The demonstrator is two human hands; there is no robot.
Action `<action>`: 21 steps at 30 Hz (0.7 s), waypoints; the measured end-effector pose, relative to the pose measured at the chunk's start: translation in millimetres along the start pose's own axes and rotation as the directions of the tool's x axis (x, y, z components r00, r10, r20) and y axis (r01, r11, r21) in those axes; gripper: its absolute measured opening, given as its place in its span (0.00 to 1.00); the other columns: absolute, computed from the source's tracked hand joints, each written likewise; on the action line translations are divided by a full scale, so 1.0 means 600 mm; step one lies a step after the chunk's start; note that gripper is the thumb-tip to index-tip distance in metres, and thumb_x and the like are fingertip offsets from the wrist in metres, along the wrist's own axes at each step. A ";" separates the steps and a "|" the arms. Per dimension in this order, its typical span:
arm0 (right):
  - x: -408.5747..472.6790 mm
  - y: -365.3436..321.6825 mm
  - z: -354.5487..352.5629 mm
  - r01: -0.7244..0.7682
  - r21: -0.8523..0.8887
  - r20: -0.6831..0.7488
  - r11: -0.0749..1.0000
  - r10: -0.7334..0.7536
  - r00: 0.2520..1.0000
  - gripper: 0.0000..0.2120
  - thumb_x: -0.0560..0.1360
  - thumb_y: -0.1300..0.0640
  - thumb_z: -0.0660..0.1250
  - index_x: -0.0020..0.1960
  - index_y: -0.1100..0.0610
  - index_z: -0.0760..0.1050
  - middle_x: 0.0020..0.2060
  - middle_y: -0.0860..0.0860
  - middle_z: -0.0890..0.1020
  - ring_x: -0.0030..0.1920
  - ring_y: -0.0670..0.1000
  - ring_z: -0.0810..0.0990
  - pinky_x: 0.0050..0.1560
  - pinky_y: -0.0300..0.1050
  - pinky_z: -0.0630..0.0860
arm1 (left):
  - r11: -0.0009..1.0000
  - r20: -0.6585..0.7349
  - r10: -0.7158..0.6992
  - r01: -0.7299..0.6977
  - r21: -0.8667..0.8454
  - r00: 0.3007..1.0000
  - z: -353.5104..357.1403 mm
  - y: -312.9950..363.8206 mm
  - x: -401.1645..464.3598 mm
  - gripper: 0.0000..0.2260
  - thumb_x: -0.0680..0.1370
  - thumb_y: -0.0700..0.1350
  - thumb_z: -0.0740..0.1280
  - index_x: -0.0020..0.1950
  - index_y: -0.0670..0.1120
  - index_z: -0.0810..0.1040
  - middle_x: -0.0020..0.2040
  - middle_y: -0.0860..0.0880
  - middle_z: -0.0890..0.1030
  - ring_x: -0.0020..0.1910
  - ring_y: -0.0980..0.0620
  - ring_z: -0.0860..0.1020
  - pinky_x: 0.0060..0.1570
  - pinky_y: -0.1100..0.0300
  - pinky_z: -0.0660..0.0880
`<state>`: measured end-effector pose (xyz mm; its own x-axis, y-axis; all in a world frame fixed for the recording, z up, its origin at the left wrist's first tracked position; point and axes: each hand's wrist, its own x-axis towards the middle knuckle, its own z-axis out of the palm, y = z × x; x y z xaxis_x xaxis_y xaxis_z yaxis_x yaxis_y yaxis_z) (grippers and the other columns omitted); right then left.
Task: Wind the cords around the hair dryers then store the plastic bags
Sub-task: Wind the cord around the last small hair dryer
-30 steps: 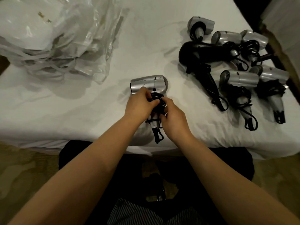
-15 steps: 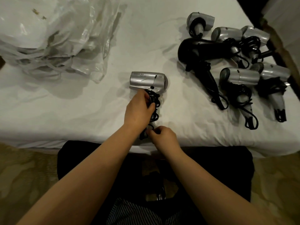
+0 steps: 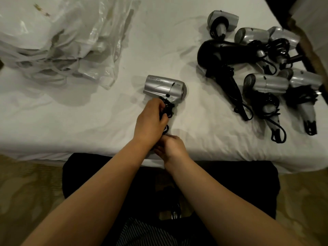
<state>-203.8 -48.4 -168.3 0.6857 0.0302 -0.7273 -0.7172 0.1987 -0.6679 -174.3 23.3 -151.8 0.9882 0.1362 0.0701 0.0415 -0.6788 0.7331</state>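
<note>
We see a silver plastic hair dryer [image 3: 164, 87] with a black wound cord [image 3: 168, 108] lying on the plain white bed sheet [image 3: 88, 121], and to its right a glossy black hair dryer [image 3: 221, 54] among more silver ones with black cords. The crumpled clear plastic bags [image 3: 71, 38] look greyish white; below us the carpet [image 3: 30, 183] shows a mottled olive-gold pattern, and a dark garment [image 3: 147, 233] has thin white stripes.

Bed [image 3: 204, 144], covered in a white sheet, creased and wrinkled, with soft grey shadows lying in the folds. Carpeted floor [image 3: 26, 183] below the near edge, patterned in muted gold and olive tones. Dark wooden furniture edge [image 3: 312, 55] at upper right, running diagonally beside the mattress. Dim, warm indoor lighting; darkest in the upper right corner.
</note>
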 end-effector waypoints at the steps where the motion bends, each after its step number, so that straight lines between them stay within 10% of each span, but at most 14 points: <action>1: 0.000 0.002 0.005 0.003 -0.019 -0.019 1.000 -0.004 1.000 0.07 0.73 0.69 0.59 0.44 0.63 0.75 0.40 0.60 0.79 0.39 0.56 0.77 0.41 0.47 0.74 | 1.000 0.002 0.013 -0.013 -0.013 1.000 -0.001 -0.001 0.001 0.07 0.76 0.39 0.64 0.54 0.43 0.71 0.48 0.50 0.74 0.44 0.52 0.72 0.42 0.61 0.67; 5: 0.000 0.006 0.019 0.017 -0.112 -0.076 0.994 -0.026 0.997 0.04 0.73 0.66 0.62 0.41 0.61 0.74 0.33 0.55 0.77 0.32 0.50 0.74 0.32 0.40 0.70 | 0.995 0.000 0.033 -0.033 -0.097 0.999 -0.003 -0.007 0.005 0.08 0.76 0.36 0.63 0.53 0.42 0.73 0.48 0.51 0.73 0.44 0.53 0.71 0.40 0.72 0.63; 13: 0.003 0.003 0.017 -0.005 -0.132 -0.108 0.991 -0.009 0.994 0.11 0.75 0.60 0.65 0.56 0.63 0.75 0.46 0.57 0.80 0.44 0.55 0.78 0.45 0.46 0.76 | 0.995 0.071 -0.066 0.070 -0.066 0.995 -0.017 -0.007 0.025 0.12 0.74 0.41 0.70 0.56 0.44 0.76 0.53 0.51 0.66 0.46 0.56 0.70 0.45 0.81 0.62; 17: 0.004 -0.008 0.005 -0.004 -0.089 -0.092 0.996 -0.004 0.996 0.09 0.75 0.57 0.67 0.52 0.61 0.74 0.48 0.57 0.80 0.49 0.56 0.79 0.49 0.48 0.78 | 0.994 0.181 -0.090 0.099 -0.041 0.979 -0.028 -0.003 0.044 0.10 0.73 0.42 0.71 0.53 0.46 0.77 0.56 0.50 0.68 0.50 0.53 0.72 0.53 0.67 0.68; 21: 0.005 -0.028 -0.004 0.050 -0.101 -0.155 0.994 -0.066 0.986 0.06 0.75 0.59 0.67 0.49 0.62 0.75 0.38 0.55 0.78 0.36 0.53 0.77 0.29 0.42 0.71 | 0.982 0.231 -0.102 0.135 -0.134 0.968 -0.027 0.006 0.050 0.08 0.73 0.41 0.71 0.50 0.47 0.77 0.53 0.49 0.74 0.51 0.46 0.77 0.56 0.52 0.74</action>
<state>-189.8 -54.0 -159.5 0.7036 -0.1354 -0.6976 -0.6907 0.1003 -0.7161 -147.2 36.7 -135.9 0.9860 0.0336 -0.1632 0.1545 -0.5510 0.8201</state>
